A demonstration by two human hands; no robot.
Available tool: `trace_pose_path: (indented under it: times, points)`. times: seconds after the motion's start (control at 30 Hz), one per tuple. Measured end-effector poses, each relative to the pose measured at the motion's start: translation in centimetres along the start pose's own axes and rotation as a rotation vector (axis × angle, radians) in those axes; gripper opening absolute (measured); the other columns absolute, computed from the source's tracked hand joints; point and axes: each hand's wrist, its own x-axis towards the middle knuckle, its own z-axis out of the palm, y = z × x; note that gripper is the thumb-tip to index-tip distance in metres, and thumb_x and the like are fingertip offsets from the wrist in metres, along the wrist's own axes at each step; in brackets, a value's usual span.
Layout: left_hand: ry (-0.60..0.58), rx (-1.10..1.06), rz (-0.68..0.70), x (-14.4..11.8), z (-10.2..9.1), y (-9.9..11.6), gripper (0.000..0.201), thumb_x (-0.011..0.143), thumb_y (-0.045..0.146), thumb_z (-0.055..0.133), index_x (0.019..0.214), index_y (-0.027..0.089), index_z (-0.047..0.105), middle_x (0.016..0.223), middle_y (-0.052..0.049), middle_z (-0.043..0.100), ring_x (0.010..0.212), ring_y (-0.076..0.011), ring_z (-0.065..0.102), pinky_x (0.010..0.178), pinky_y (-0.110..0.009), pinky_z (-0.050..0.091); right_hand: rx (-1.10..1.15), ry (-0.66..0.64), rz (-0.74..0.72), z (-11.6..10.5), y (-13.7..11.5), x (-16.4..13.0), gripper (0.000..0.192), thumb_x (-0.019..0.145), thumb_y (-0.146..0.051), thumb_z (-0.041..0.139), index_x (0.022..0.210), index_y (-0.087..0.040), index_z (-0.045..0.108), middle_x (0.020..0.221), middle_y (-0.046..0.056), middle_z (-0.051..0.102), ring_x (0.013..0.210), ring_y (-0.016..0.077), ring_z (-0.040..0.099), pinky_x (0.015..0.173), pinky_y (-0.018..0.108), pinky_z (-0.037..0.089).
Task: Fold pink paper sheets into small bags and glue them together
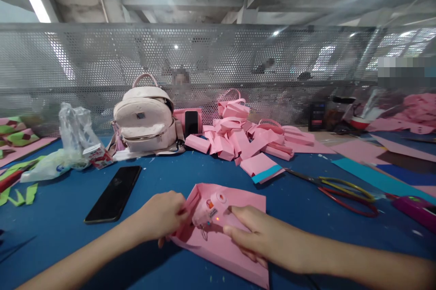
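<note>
A pink folded sheet (235,249), like felt or craft foam, lies at the front middle of the table with its left side bent up. My left hand (166,215) is closed on that raised left edge, fingers pinching the fold. My right hand (252,235) grips a pink hot glue gun (216,210), which has a small orange light and a wire stand. Its front end points left into the fold; the tip is hard to make out. Behind the sheet is a small pink folded piece (260,166) with a blue strip.
A black phone (114,194) lies left. Behind stand a cream backpack (145,120), a plastic bag (76,133) and a pile of pink pieces (238,138). Scissors (340,190) with red and yellow handles lie right, near a magenta tool (413,210). A perforated metal screen (211,54) closes the back.
</note>
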Motion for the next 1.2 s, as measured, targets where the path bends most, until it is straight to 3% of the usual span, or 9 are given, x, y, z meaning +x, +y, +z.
trace_pose_path:
  times: [0.13,0.43,0.57,0.67,0.8,1.0,1.2]
  points:
    - [-0.050,-0.129,0.015,0.0,0.3,-0.2,0.034,0.083,0.026,0.040,0.050,0.020,0.042,0.046,0.000,0.055,0.037,-0.0130,0.055,0.040,-0.019,0.039,0.026,-0.033,0.025,-0.1,-0.3,-0.1,0.033,0.097,-0.049,0.043,0.097,-0.016,0.049,0.075,0.000,0.059,0.062,0.0120,0.053,0.057,0.023,0.041]
    - [-0.023,-0.138,-0.038,-0.5,0.5,0.6,0.035,0.087,0.028,0.039,0.054,0.020,0.042,0.047,-0.001,0.056,0.040,-0.0134,0.058,0.041,-0.019,0.040,0.067,-0.103,0.051,0.1,-0.6,-0.3,0.032,0.096,-0.050,0.046,0.094,-0.019,0.044,0.075,-0.001,0.057,0.060,0.0110,0.053,0.054,0.020,0.042]
    - [0.071,0.005,-0.071,-1.1,0.8,1.0,0.033,0.092,0.027,0.039,0.063,0.020,0.054,0.054,-0.002,0.061,0.047,-0.0146,0.061,0.051,-0.022,0.042,0.071,-0.091,0.048,0.5,0.0,-0.5,0.032,0.097,-0.049,0.044,0.096,-0.017,0.045,0.075,-0.001,0.055,0.063,0.0111,0.051,0.057,0.021,0.041]
    - [0.128,0.151,-0.098,-1.5,1.0,1.2,0.032,0.095,0.027,0.039,0.073,0.019,0.060,0.072,-0.007,0.068,0.065,-0.0196,0.067,0.062,-0.027,0.044,0.033,-0.060,0.025,0.7,0.4,-0.6,0.033,0.097,-0.049,0.042,0.099,-0.016,0.048,0.077,0.001,0.056,0.066,0.0127,0.052,0.058,0.022,0.040]
    - [0.129,0.240,-0.126,-1.6,1.4,1.1,0.030,0.097,0.027,0.039,0.084,0.018,0.065,0.090,-0.012,0.070,0.084,-0.0262,0.067,0.070,-0.033,0.042,-0.082,-0.018,-0.013,0.9,0.5,-0.8,0.035,0.096,-0.049,0.041,0.096,-0.016,0.051,0.084,0.006,0.063,0.072,0.0168,0.057,0.062,0.025,0.041]
    - [0.121,0.248,-0.092,-1.6,1.7,1.0,0.034,0.099,0.026,0.036,0.083,0.018,0.065,0.089,-0.013,0.071,0.084,-0.0272,0.066,0.067,-0.034,0.038,-0.203,-0.015,-0.076,0.9,-0.1,-1.0,0.038,0.096,-0.047,0.039,0.101,-0.014,0.058,0.097,0.011,0.068,0.084,0.0224,0.062,0.069,0.029,0.043]
    - [0.149,0.215,-0.054,-1.9,2.1,1.0,0.032,0.099,0.027,0.038,0.082,0.020,0.064,0.084,-0.009,0.071,0.078,-0.0248,0.066,0.061,-0.032,0.033,-0.225,-0.046,-0.052,0.9,-0.2,-1.1,0.039,0.096,-0.045,0.040,0.101,-0.011,0.059,0.093,0.012,0.069,0.077,0.0207,0.062,0.063,0.028,0.042]
